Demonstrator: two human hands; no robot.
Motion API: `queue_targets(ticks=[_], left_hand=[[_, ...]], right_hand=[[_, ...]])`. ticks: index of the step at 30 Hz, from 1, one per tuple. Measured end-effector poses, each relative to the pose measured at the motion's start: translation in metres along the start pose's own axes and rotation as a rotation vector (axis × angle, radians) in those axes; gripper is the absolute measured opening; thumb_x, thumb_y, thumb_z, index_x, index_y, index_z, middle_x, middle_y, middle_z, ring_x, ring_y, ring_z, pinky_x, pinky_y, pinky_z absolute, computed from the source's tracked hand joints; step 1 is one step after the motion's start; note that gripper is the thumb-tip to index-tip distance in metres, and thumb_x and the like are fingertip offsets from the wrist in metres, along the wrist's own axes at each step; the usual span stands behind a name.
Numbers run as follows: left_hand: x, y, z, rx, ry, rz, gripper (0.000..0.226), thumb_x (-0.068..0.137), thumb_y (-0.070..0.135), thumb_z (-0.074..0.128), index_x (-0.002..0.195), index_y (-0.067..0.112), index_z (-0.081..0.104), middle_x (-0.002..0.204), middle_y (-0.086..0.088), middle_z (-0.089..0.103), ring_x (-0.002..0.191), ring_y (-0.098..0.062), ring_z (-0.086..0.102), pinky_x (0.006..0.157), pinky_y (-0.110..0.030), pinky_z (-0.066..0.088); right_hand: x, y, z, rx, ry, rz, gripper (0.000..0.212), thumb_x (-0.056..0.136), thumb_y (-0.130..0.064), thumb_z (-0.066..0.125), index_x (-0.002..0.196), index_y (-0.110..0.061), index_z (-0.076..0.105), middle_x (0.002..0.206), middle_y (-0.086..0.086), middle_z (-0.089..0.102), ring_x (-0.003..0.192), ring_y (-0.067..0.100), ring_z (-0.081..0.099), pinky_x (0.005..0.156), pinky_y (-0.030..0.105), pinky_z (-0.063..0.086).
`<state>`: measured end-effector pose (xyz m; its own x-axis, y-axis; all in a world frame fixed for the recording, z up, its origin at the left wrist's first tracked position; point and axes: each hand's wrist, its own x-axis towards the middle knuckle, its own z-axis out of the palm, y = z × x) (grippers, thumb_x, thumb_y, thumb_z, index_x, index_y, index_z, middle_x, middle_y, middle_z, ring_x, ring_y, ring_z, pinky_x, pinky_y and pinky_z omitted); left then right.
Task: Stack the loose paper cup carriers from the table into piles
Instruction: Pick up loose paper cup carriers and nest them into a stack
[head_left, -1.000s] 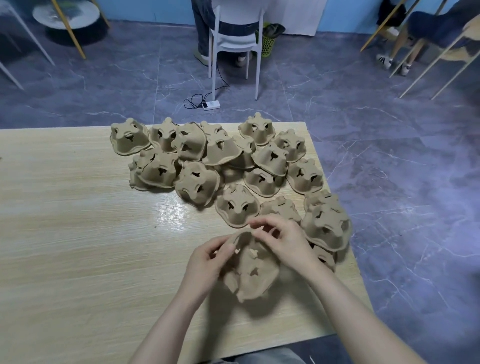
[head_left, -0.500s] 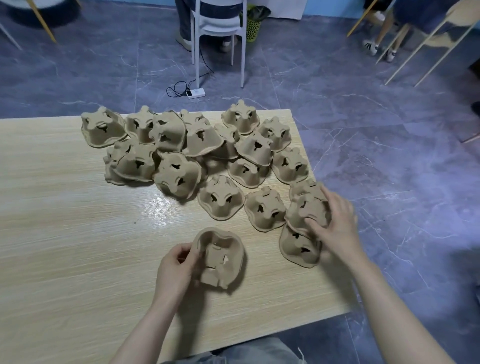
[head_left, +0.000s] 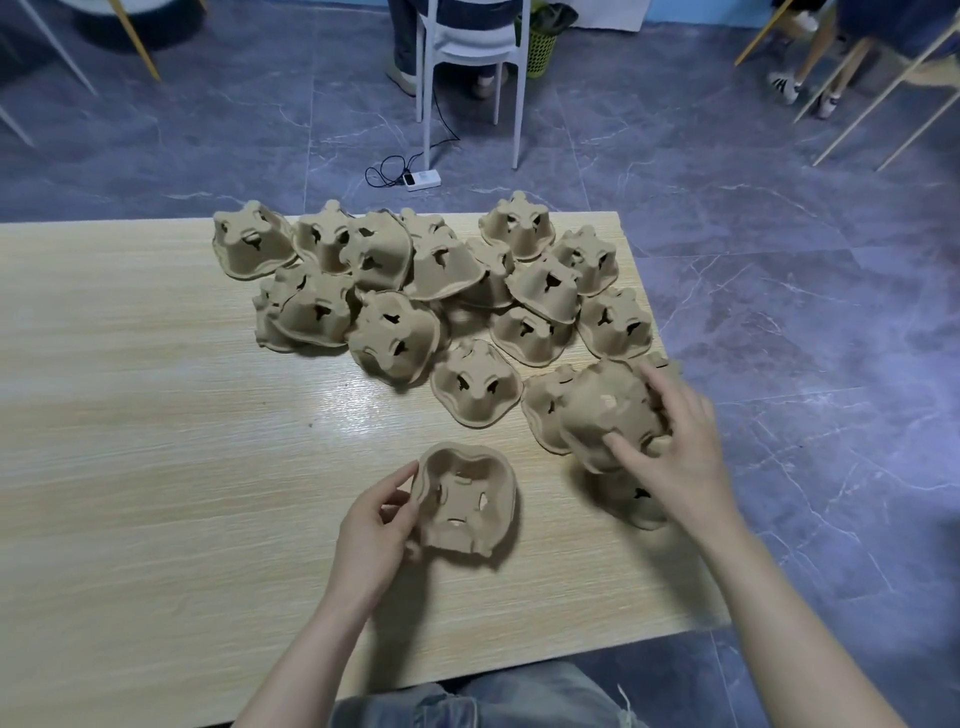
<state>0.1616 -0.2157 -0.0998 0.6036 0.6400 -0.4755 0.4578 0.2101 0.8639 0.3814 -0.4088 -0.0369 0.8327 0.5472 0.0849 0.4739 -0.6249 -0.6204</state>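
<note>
Holding a paper cup carrier (head_left: 465, 503) tipped on its side, hollow face toward the camera, the left hand (head_left: 371, 530) has fingers and thumb curled around its left rim, near the front edge of the desk (head_left: 130, 467). Over by the right edge, the right hand (head_left: 675, 447) has its grip on a second carrier (head_left: 605, 413), thumb on the near side and fingers over the top, and it's lifted a bit above another carrier (head_left: 631, 501) lying under it. The rest of the loose carriers (head_left: 395, 291) are heaped upside down and overlapping across the far right part of the desk, right up to the back edge.
</note>
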Motion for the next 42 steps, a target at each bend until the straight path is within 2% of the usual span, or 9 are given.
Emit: queue_targets(ticks=[2,5,10,14,20,22,27,35,42], left_hand=[[-0.003,-0.002,-0.002,0.169,0.076,0.087,0.036,0.096,0.014,0.060,0.119,0.041,0.060,0.104,0.008,0.057,0.088,-0.003,0.064,0.076,-0.022,0.049],[-0.012,0.014,0.000,0.276,0.132,0.226,0.023,0.097,0.025,0.058,0.114,0.038,0.064,0.099,0.016,0.058,0.085,0.007,0.057,0.071,-0.011,0.042],[-0.020,0.051,0.007,-0.297,-0.151,-0.005,0.032,0.085,0.037,0.064,0.115,0.029,0.068,0.076,0.014,0.067,0.064,-0.002,0.060,0.058,-0.019,0.045],[-0.021,0.053,0.005,-0.353,-0.066,-0.019,0.021,0.087,0.016,0.070,0.107,0.021,0.070,0.093,-0.002,0.067,0.067,-0.006,0.065,0.051,-0.016,0.046],[-0.017,0.037,-0.004,-0.300,-0.023,0.103,0.023,0.085,0.002,0.072,0.087,0.025,0.076,0.104,-0.007,0.069,0.094,-0.025,0.071,0.071,-0.026,0.055],[-0.016,0.030,-0.007,-0.130,-0.001,0.205,0.027,0.084,0.004,0.073,0.086,0.032,0.076,0.103,0.002,0.064,0.095,-0.015,0.068,0.076,-0.027,0.053],[-0.014,0.017,-0.015,0.173,0.014,0.385,0.021,0.087,0.014,0.072,0.096,0.033,0.076,0.105,0.017,0.059,0.107,-0.007,0.057,0.081,-0.014,0.043],[-0.018,-0.003,-0.022,0.387,-0.012,0.421,0.035,0.081,0.034,0.048,0.106,0.038,0.072,0.113,0.025,0.057,0.113,-0.004,0.053,0.089,-0.021,0.042],[-0.017,-0.003,-0.025,0.343,0.014,0.312,0.028,0.087,0.007,0.062,0.093,0.031,0.075,0.108,0.017,0.058,0.108,0.001,0.054,0.081,-0.015,0.045]], right_hand=[[-0.009,-0.018,0.011,0.069,-0.063,-0.023,0.079,0.073,-0.020,0.082,0.139,-0.037,0.042,0.111,-0.008,0.050,0.110,0.016,0.045,0.096,0.031,0.037],[-0.017,-0.039,0.031,0.192,-0.123,-0.031,0.080,0.074,-0.027,0.079,0.140,-0.044,0.037,0.116,-0.021,0.047,0.113,0.004,0.043,0.096,0.010,0.028],[-0.028,-0.062,0.053,0.242,-0.205,-0.065,0.078,0.076,-0.025,0.078,0.142,-0.041,0.039,0.116,-0.019,0.048,0.115,0.000,0.042,0.096,0.011,0.030],[-0.036,-0.066,0.056,0.206,-0.213,-0.104,0.082,0.076,-0.022,0.080,0.141,-0.043,0.035,0.117,-0.024,0.045,0.113,-0.007,0.040,0.092,0.000,0.023],[-0.046,-0.061,0.053,0.391,-0.291,0.003,0.084,0.082,-0.034,0.073,0.150,-0.044,0.025,0.122,-0.015,0.055,0.119,-0.003,0.047,0.097,0.009,0.031],[-0.049,-0.058,0.052,0.400,-0.320,-0.008,0.069,0.084,-0.036,0.071,0.145,-0.041,0.038,0.136,-0.021,0.050,0.131,0.000,0.042,0.105,0.017,0.032],[-0.059,-0.053,0.055,0.352,-0.331,-0.003,0.039,0.083,-0.053,0.061,0.116,-0.032,0.065,0.110,-0.018,0.060,0.112,0.010,0.056,0.092,0.023,0.044],[-0.080,-0.041,0.070,0.314,-0.355,0.084,0.022,0.090,-0.020,0.068,0.102,-0.037,0.068,0.102,-0.025,0.061,0.099,0.005,0.058,0.080,0.024,0.048],[-0.079,-0.035,0.076,0.257,-0.338,0.136,0.012,0.089,-0.023,0.068,0.096,-0.032,0.071,0.093,-0.019,0.063,0.084,0.006,0.059,0.069,0.017,0.043]])
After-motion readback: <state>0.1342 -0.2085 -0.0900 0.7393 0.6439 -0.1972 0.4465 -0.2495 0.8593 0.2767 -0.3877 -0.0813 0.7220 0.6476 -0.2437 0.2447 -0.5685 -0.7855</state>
